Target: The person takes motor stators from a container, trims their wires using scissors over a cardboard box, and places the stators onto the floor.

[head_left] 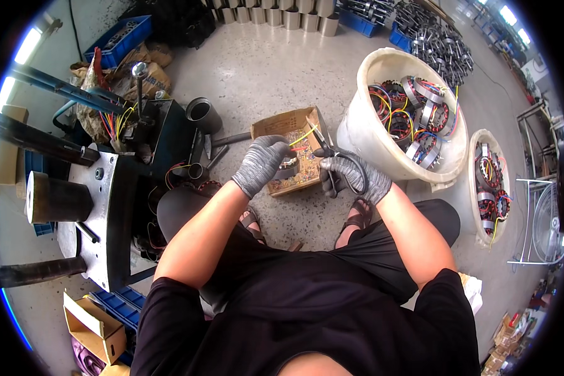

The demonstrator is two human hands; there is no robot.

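Note:
My left hand (261, 164), in a grey knit glove, is closed around a motor stator (287, 168), a metal ring with coloured leads, much of it hidden by the fingers. A yellow wire (303, 135) and a red one stick out from it. In my gloved right hand (357, 175) is a pair of scissors (323, 145) with black handles, the fingers through and around the loops. Their blades point up and away, beside the yellow wire; whether they touch it I cannot tell. Below both hands stands an open cardboard box (313, 174) with small wire scraps scattered inside.
A large white tub (351, 135) full of stators stands right of the box, with a second tub (475, 188) behind it. At left is a heavy press (109, 216) with steel columns. A hammer (208, 145), a dark metal cylinder (204, 114) and tube pieces lie near its base.

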